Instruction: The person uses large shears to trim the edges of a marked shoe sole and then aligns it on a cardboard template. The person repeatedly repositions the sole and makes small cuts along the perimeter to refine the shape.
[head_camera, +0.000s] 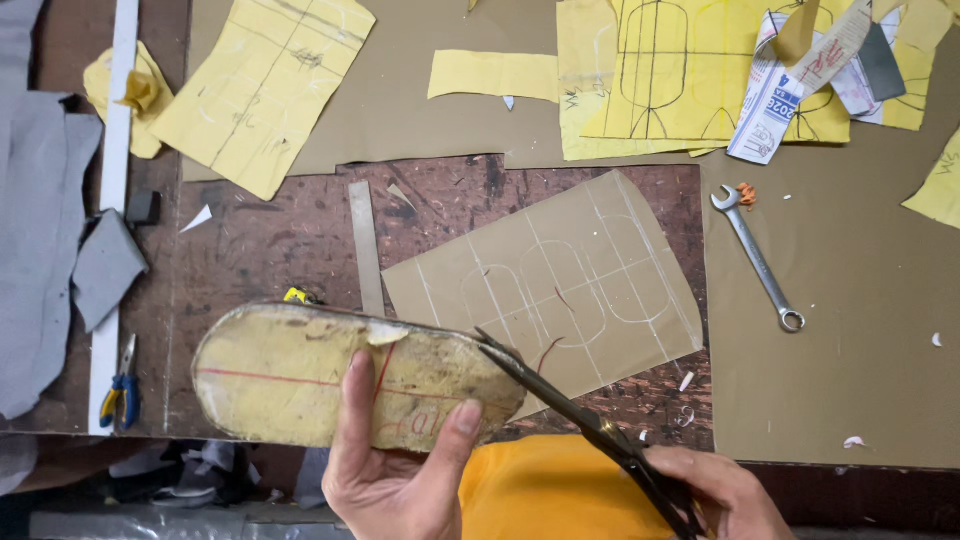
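My left hand (395, 470) grips a long, oval, yellowish shoe-sole piece (290, 375) marked with red lines, holding it flat above the front edge of the table. My right hand (715, 495) holds dark scissors (575, 415), their blades apart at the sole's right end, where the tips meet its edge. A brown card (560, 285) with chalk outlines of rounded shapes lies on the dark worktop just behind the sole.
A steel spanner (757, 258) lies on brown card at the right. Yellow paper patterns (262, 90) and printed paper strips (790, 90) lie at the back. Grey fabric (40, 240), a white strip (115, 200) and small blue-handled pliers (122, 392) sit at the left. Orange cloth (555, 490) is below.
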